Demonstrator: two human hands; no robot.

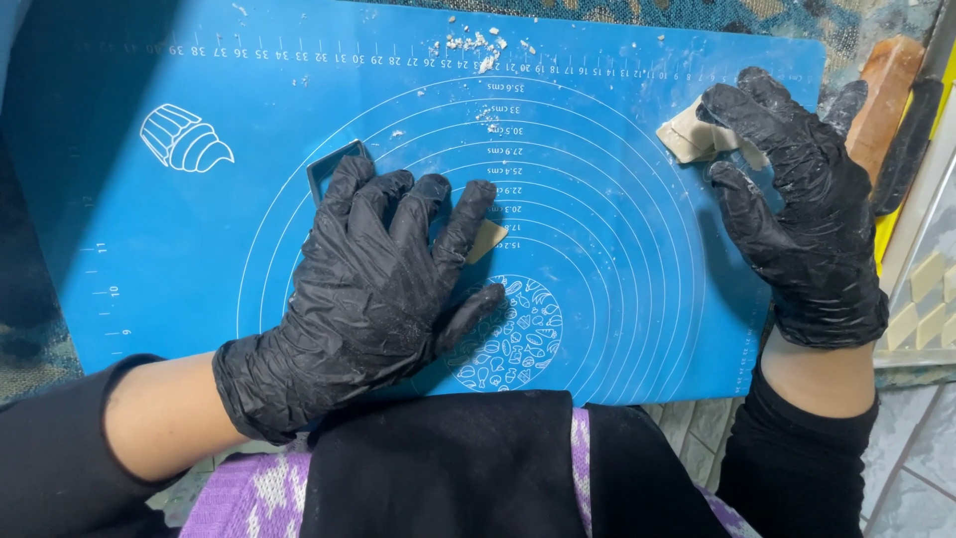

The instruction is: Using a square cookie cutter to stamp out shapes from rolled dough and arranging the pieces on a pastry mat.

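Both my hands wear black gloves over a blue silicone baking mat printed with white rings and rulers. My left hand lies flat, fingers spread, pressing on a square cutter whose corner shows above the fingers; a tan piece of dough peeks out beside my fingertips. My right hand rests at the mat's right edge, its fingers holding a pale dough piece.
Dough crumbs lie near the mat's far edge. A wooden rolling pin and a dark tool lie off the right side. A tray with pale cut dough pieces stands at the right. Tiled floor shows below.
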